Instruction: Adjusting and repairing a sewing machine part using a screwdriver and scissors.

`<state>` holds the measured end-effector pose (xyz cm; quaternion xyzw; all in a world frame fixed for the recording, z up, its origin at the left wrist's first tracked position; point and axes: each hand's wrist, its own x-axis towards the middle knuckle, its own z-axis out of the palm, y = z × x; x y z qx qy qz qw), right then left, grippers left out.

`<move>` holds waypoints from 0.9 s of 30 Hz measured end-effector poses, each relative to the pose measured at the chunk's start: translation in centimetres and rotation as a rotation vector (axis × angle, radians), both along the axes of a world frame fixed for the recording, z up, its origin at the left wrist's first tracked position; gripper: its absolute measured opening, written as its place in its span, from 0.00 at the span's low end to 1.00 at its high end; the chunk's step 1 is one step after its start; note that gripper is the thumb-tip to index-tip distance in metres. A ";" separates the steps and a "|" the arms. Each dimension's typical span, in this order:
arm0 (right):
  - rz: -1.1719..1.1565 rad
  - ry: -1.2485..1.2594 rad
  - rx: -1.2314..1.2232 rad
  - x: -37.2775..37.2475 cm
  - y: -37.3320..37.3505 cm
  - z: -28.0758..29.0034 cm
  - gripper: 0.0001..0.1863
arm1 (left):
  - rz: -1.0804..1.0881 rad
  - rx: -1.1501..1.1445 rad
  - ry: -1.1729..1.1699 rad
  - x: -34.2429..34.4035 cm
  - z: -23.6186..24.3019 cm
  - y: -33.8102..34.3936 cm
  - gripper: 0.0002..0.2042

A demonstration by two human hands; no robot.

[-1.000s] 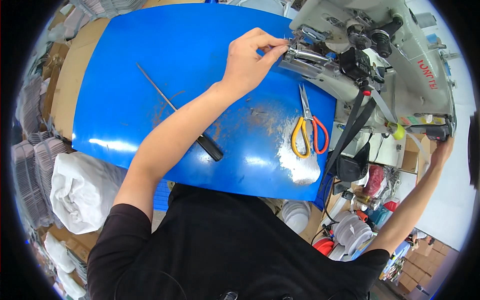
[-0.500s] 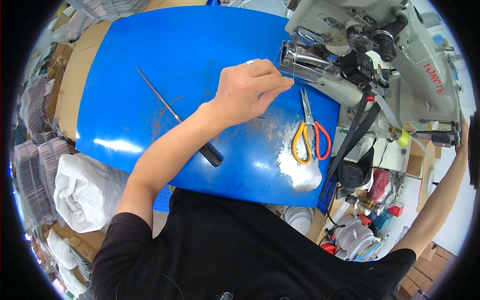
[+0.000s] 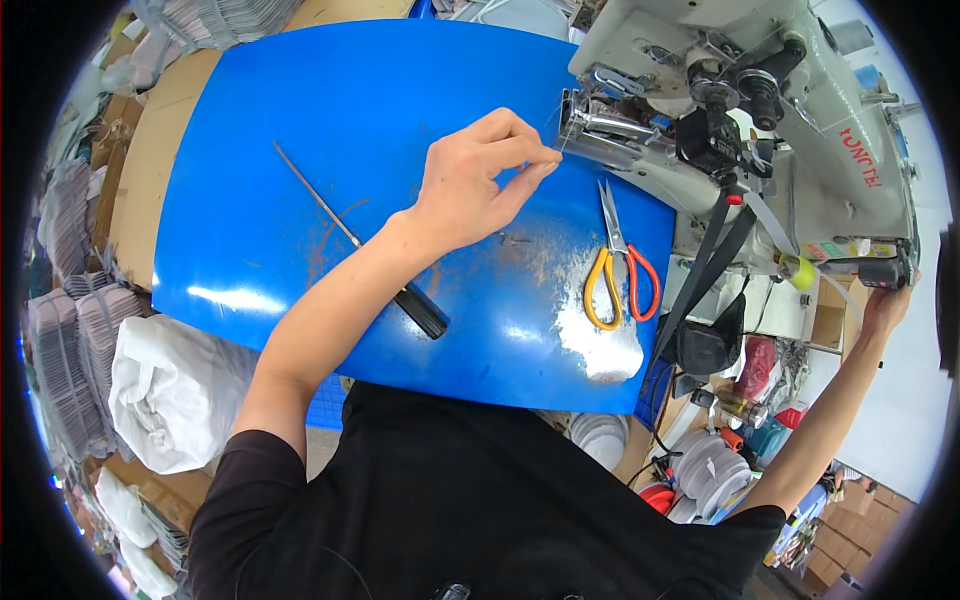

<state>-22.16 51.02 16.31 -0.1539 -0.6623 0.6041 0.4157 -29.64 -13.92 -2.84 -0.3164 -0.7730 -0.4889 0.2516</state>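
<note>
Over the blue tabletop, my left hand is closed, thumb and forefinger pinched on a fine thread. The thread runs up beside the metal arm end of a grey sewing machine. At the far right my right hand reaches up to the machine's end, touching a dark block there; its fingers are mostly hidden. Scissors with one yellow and one red handle lie near the machine, blades slightly apart. A long, thin screwdriver with a black handle lies partly under my left forearm.
Black straps hang from the machine. White reels and loose tools sit below it. A white plastic bag and bundled stacks stand at left. The blue surface has a worn, bare patch near its front right.
My left hand has drawn slightly left and up, away from the machine, still pinching the thread. My right hand, earlier mostly behind the machine's end, now shows below the dark block.
</note>
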 end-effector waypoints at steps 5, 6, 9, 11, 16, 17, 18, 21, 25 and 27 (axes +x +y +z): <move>0.057 0.004 -0.017 0.4 3.6 0.3 0.27 | -0.013 0.000 -0.019 0.0 0.3 0.4 0.04; 0.054 0.003 -0.022 0.3 4.5 0.7 0.27 | -0.016 -0.001 -0.039 0.1 0.3 0.5 0.04; 0.072 -0.313 0.021 0.3 7.1 4.2 0.27 | -0.013 -0.001 -0.056 0.1 0.6 0.7 0.04; 0.096 -0.371 0.050 -0.7 5.8 5.0 0.27 | -0.005 -0.011 -0.038 0.0 0.9 0.6 0.04; 0.225 -0.048 0.011 1.3 7.6 0.8 0.25 | -0.035 0.064 -0.066 -0.1 0.5 1.5 0.04; 0.126 0.025 0.016 0.5 5.5 -1.6 0.24 | -0.022 0.058 -0.066 -0.1 0.5 1.3 0.04; 0.030 0.098 0.022 -0.5 2.8 -3.5 0.23 | -0.006 0.054 -0.065 -0.1 0.6 1.1 0.04; 0.079 0.123 0.048 -0.1 2.9 -3.8 0.23 | -0.027 0.064 -0.049 -0.2 0.5 1.4 0.04; 0.114 0.057 0.099 0.6 4.6 -3.3 0.24 | -0.025 0.066 -0.039 -0.2 0.4 1.6 0.04; 0.119 0.026 0.105 0.6 5.7 -3.1 0.23 | -0.022 0.060 -0.050 -0.1 0.3 1.7 0.04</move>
